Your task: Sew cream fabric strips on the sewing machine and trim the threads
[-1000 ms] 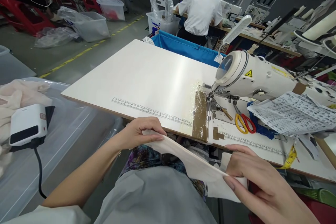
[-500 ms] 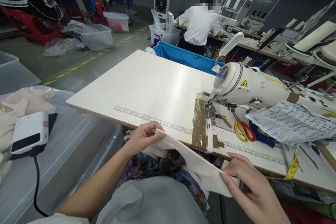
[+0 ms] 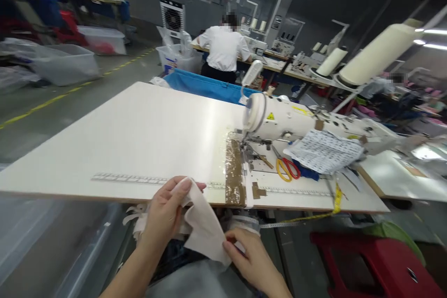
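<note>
A pale, off-white piece of fabric [image 3: 206, 228] is stretched between my hands at the front edge of the white table [image 3: 157, 135]. My left hand [image 3: 167, 205] pinches its upper end between thumb and fingers, over the table's edge. Lower down and to the right, my right hand [image 3: 249, 256] pinches the other end. Beyond them stands a white sewing machine [image 3: 275, 116], its needle area apart from the cloth. Pale fabric strips [image 3: 138, 219] hang below the table edge beside my left wrist.
Scissors with yellow and red handles [image 3: 288, 169] and a printed paper sheet [image 3: 324, 151] lie by the machine. A yellow tape measure [image 3: 337, 199] hangs at the front edge. A red stool [image 3: 380, 265] stands lower right. A person in white [image 3: 223, 49] sits beyond the blue cloth bin [image 3: 206, 86].
My view has swung to the right. My hands have come closer together, and the fabric between them now hangs more steeply and looser.
</note>
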`<state>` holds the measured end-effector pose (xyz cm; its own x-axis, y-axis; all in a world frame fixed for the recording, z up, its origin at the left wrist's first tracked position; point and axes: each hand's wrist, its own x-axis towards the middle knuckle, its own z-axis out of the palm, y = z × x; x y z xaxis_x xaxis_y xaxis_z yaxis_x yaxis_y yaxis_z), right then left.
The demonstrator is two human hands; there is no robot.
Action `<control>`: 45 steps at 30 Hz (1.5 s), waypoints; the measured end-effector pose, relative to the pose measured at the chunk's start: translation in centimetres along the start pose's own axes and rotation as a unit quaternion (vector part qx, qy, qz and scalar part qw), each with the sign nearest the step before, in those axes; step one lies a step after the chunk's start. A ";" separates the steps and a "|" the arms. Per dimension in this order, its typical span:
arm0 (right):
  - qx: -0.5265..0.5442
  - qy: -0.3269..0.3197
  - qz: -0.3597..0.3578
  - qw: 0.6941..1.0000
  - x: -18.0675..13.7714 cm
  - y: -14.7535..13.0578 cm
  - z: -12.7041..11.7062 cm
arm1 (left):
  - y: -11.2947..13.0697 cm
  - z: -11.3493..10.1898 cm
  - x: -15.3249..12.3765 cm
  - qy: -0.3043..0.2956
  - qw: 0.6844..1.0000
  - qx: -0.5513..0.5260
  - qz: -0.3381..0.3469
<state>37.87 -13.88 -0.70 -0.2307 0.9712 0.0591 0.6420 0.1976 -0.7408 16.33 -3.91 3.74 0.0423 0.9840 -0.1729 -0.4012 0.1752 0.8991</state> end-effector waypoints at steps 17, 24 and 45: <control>-0.265 0.059 0.252 0.929 7.5 8.6 -18.6 | 0.0 0.8 0.0 -0.267 0.923 0.277 -0.008; -0.163 -0.076 0.086 0.980 0.9 1.1 -12.5 | -1.2 0.2 -0.4 -0.285 0.917 0.270 -0.077; -0.333 -0.154 -0.059 0.928 3.7 -4.1 -10.0 | -1.8 0.0 -1.2 -0.272 0.915 0.291 -0.058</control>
<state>41.74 -9.80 9.29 -0.4609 0.8735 -0.1566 0.8848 0.4386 -0.1573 16.98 -5.36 2.35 0.5672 0.7998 -0.1965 0.1837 0.1098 0.9768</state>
